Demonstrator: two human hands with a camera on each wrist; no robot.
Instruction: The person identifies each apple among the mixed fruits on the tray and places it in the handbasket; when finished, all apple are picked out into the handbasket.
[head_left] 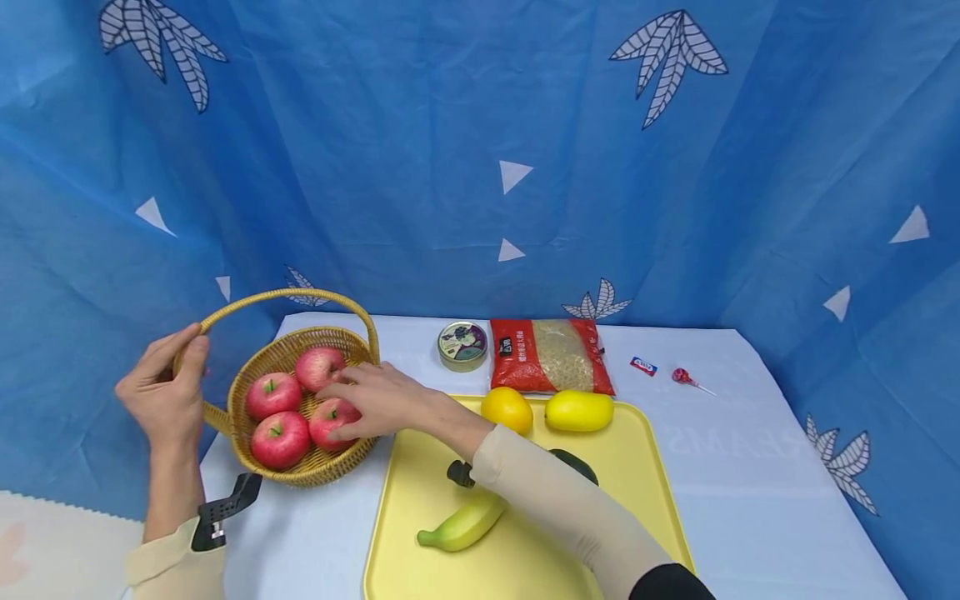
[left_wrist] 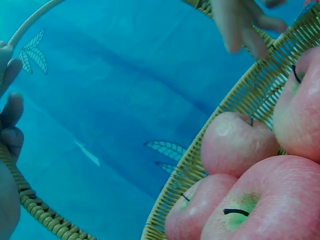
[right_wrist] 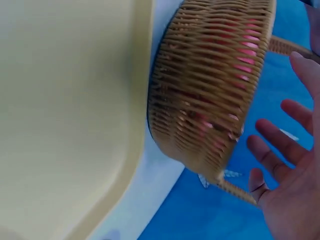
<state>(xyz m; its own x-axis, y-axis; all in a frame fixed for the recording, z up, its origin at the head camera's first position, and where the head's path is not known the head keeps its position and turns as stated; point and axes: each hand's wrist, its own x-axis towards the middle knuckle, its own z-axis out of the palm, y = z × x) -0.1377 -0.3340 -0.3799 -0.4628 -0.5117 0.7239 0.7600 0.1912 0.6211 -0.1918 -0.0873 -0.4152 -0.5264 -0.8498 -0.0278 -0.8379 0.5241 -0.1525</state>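
Observation:
A wicker basket point(head_left: 318, 477) with several red apples point(head_left: 281, 440) inside stands at the left of the table. My left hand point(head_left: 162, 385) grips its arched handle point(head_left: 291, 293) on the left side. Over the basket's right side reaches my right hand point(head_left: 381, 402), fingers spread above the nearest apples. In the right wrist view this right hand point(right_wrist: 292, 167) is beside the basket point(right_wrist: 207, 85), its palm bare and fingers loosely bent around nothing. The left wrist view shows apples point(left_wrist: 239, 145) close up, with the right hand's fingers point(left_wrist: 231, 30) above the rim.
A yellow tray point(head_left: 397, 500) right of the basket bears a banana point(head_left: 463, 523), an orange point(head_left: 507, 410), a yellow oblong fruit point(head_left: 579, 412) and dark items partly hidden by my right arm. Behind are a round tin point(head_left: 462, 346), a red bag point(head_left: 551, 357), a small packet point(head_left: 643, 366) and a lollipop point(head_left: 682, 377).

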